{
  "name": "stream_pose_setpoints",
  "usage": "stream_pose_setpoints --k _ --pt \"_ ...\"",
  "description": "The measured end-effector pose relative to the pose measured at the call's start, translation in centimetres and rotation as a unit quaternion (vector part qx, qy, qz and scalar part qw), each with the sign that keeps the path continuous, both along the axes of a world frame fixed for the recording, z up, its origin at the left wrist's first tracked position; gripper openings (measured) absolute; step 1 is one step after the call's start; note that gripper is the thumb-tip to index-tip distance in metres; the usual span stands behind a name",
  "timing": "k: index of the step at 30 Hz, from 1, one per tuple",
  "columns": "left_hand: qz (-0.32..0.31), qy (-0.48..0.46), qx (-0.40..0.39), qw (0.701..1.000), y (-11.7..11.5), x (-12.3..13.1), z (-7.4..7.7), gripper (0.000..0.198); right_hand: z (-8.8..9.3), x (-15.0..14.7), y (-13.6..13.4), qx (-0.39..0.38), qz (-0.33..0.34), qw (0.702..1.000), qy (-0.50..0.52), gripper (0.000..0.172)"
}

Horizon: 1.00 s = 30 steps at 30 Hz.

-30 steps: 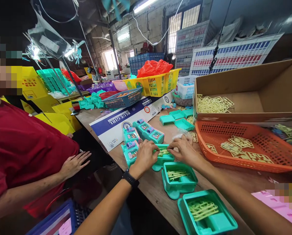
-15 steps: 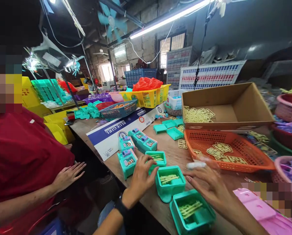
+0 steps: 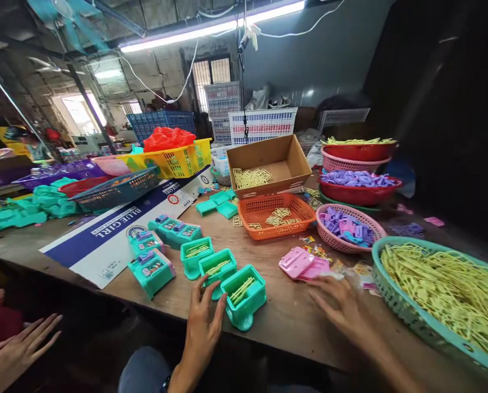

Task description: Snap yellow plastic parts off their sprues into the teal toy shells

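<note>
Three teal boxes with thin yellow-green pieces inside stand in a slanting row: a rear box (image 3: 189, 264), a middle box (image 3: 227, 261) and a front box (image 3: 250, 308). My left hand (image 3: 205, 316) is beside the middle and front boxes, its thumb and fingers apart and nothing between them. Over the table on the right, my right hand (image 3: 340, 303) is blurred, fingers spread, near the flat pink pieces (image 3: 295, 262). To the left of the row are teal toy units (image 3: 152, 270) with purple tops.
An orange basket (image 3: 260, 233) and a cardboard box (image 3: 268, 191) stand behind. On the right are a pink basket (image 3: 329, 240) of purple pieces and a big green basket (image 3: 408, 308). A person's hand (image 3: 27, 344) shows at the lower left.
The view has swung to the right, bringing the green basket in. My right hand has left the boxes and moved right, towards the pink pieces. My left hand is now by the front boxes.
</note>
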<state>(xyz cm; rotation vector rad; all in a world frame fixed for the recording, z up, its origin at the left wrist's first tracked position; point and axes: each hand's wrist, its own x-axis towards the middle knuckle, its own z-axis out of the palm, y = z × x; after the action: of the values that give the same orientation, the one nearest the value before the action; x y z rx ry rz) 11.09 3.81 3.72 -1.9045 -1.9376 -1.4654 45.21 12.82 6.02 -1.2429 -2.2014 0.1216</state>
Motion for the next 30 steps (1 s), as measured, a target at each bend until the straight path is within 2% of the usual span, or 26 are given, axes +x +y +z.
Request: stream_pose_setpoints --k 1,2,4,6,8,10,12,14,16,18,21,23,25,27,30 --pt "0.001 -0.01 -0.001 1.0 0.0 0.4 0.0 0.027 0.2 0.2 1.6 0.006 -0.015 0.999 -0.034 0.03" --pt "0.003 -0.018 -0.001 1.0 0.0 0.7 0.0 0.028 0.5 0.1 3.2 0.0 -0.024 0.997 -0.068 0.039" --pt "0.012 -0.027 -0.002 1.0 0.1 0.8 0.2 0.03 1.0 -0.7 6.1 -0.05 -0.021 0.99 -0.132 0.065" --pt "0.029 -0.023 0.001 0.999 0.3 0.3 0.8 0.03 1.4 -1.7 8.4 -0.114 -0.004 0.978 -0.175 0.077" --pt "0.05 -0.016 0.01 0.999 0.4 -0.7 1.8 0.028 1.5 -2.4 10.3 -0.152 0.025 0.969 -0.194 0.073" --pt "0.052 -0.017 0.007 0.998 0.4 -1.4 2.9 0.023 1.5 -2.5 11.9 -0.152 0.068 0.967 -0.192 0.06" --pt "0.024 -0.038 -0.027 0.999 0.1 -1.3 3.9 0.021 1.4 -2.1 13.2 -0.134 0.11 0.967 -0.185 0.043" --pt "-0.027 -0.07 -0.078 0.994 -0.3 -0.4 4.3 0.022 1.5 -1.8 13.8 -0.112 0.12 0.971 -0.177 0.038" --pt "-0.075 -0.1 -0.116 0.985 -0.6 1.0 4.1 0.032 1.7 -2.2 13.3 -0.081 0.107 0.98 -0.145 0.045" --pt "-0.103 -0.122 -0.127 0.979 -0.7 2.5 3.7 0.044 1.9 -3.6 11.7 -0.045 0.103 0.989 -0.092 0.053" --pt "-0.132 -0.151 -0.116 0.973 -0.2 3.9 3.1 0.048 2.2 -7.3 8.1 -0.049 0.143 0.987 -0.05 0.049" --pt "-0.155 -0.173 -0.111 0.966 0.2 4.1 2.8 0.055 2.2 -9.7 6.0 -0.067 0.165 0.982 -0.058 0.045" --pt "-0.173 -0.204 -0.119 0.956 0.5 3.9 2.5 0.063 2.0 -11.3 4.6 -0.059 0.167 0.98 -0.091 0.058" --pt "-0.185 -0.236 -0.131 0.945 0.6 3.7 2.3 0.068 1.6 -11.8 4.0 -0.027 0.177 0.974 -0.139 0.066" --pt "-0.188 -0.275 -0.146 0.931 0.7 3.5 2.0 0.074 0.9 -11.3 4.4 0.013 0.205 0.961 -0.186 0.06"
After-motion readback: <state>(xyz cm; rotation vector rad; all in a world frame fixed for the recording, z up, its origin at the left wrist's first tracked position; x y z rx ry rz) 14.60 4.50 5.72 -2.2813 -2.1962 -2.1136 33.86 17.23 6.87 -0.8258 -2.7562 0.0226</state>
